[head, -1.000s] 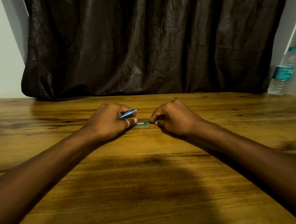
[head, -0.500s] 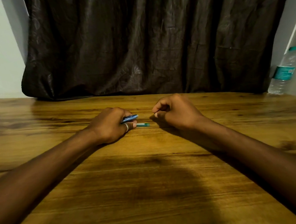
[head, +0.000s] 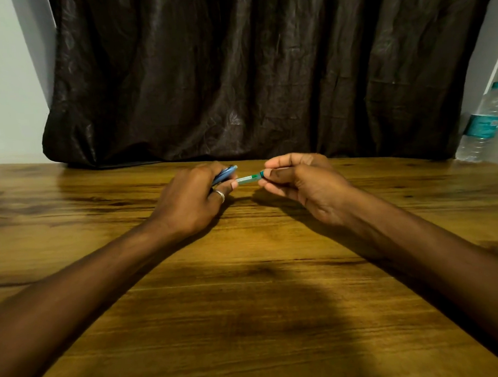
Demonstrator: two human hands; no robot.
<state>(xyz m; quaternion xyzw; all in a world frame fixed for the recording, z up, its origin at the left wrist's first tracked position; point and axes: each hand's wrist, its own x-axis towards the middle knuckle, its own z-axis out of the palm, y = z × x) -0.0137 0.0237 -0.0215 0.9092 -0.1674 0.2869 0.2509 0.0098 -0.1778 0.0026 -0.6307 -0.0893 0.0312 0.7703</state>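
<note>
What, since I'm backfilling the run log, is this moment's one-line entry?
left hand: grips blue pen | right hand: pinches green-and-white piece | piece: between the hands

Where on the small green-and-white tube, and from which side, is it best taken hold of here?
Grip its green right end, coming from the right with a fingertip pinch, as the right hand does. The green-and-white tube is thin and short and lies roughly level. Its pale left end sits against the left hand, which is busy holding a blue pen, so probably only the right end offers room.
</note>
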